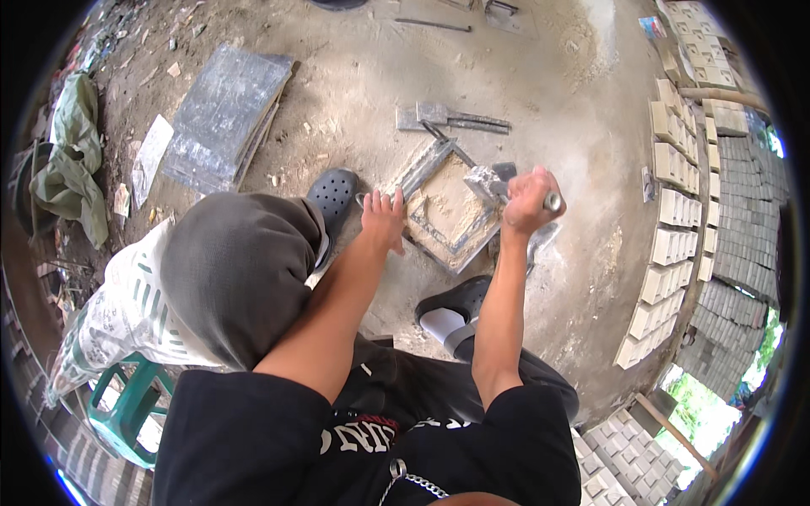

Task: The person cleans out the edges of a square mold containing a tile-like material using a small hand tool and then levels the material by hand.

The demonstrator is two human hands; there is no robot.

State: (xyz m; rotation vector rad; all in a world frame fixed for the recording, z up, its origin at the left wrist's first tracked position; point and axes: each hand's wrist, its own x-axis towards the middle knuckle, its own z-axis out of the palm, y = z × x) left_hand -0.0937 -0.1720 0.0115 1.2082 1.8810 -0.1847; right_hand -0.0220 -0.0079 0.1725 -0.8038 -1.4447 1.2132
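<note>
On the ground between my feet lies a square metal mould [453, 263] holding pale, sandy powder [447, 202]. At its left corner rests my left hand [384, 221], fingers stretched out and thumb apart; a small metal end shows beside the fingertips. My right hand [530, 202] is closed around the handle of a hammer-like tool [485, 181]. The tool's powder-coated, blocky head is over the mould's right side, and the handle's round end sticks out past my fist. Just beyond the mould are flat metal plates with bars [456, 118].
Dark flat boards [224, 118] are stacked at the far left. A white sack [139, 295] and a green plastic stool [131, 409] stand near my left leg. Rows of pale blocks [675, 219] line the right side, with grey stacks [742, 219] behind. My dark clogs [333, 198] flank the mould.
</note>
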